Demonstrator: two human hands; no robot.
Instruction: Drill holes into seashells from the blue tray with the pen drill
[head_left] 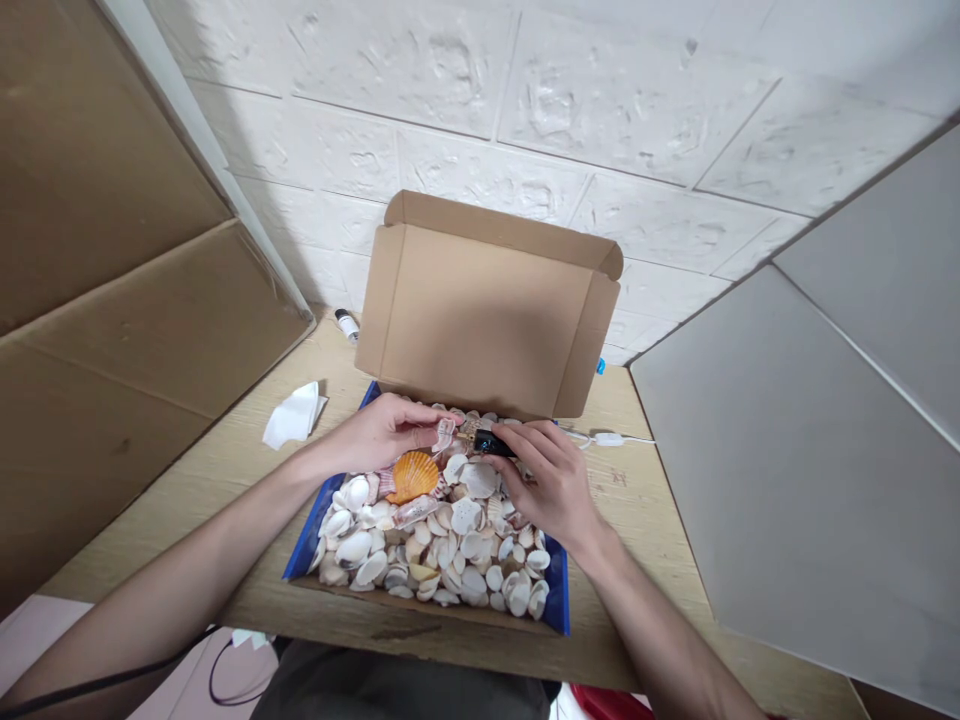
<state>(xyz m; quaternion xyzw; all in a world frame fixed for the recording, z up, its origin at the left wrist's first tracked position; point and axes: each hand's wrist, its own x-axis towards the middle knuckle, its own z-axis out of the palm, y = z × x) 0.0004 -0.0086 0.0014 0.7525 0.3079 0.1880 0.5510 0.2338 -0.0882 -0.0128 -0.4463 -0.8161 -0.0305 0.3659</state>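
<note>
Above the far half of a shell-filled box (pixel 556 585), my left hand (pixel 394 428) pinches a small pale pinkish ridged shell (pixel 444 434) between thumb and fingers. My right hand (pixel 551 475) is closed round a small black mini drill (pixel 493 443), its brass-coloured tip pointing left at the shell. Whether tip and shell touch, I cannot tell. Just below my left hand lies an orange scallop shell (pixel 414 477) on the heap of mostly white shells (pixel 457 545). A clear wrapped piece (pixel 416 511) rests among them.
The box's brown cardboard lid (pixel 480 310) stands raised against the white brick-patterned wall (pixel 450 90). White folded paper (pixel 292 415) and a small bottle (pixel 346 324) are at left. A white cord with an inline piece (pixel 609 439) runs right. Panels flank the wooden table (pixel 637 500).
</note>
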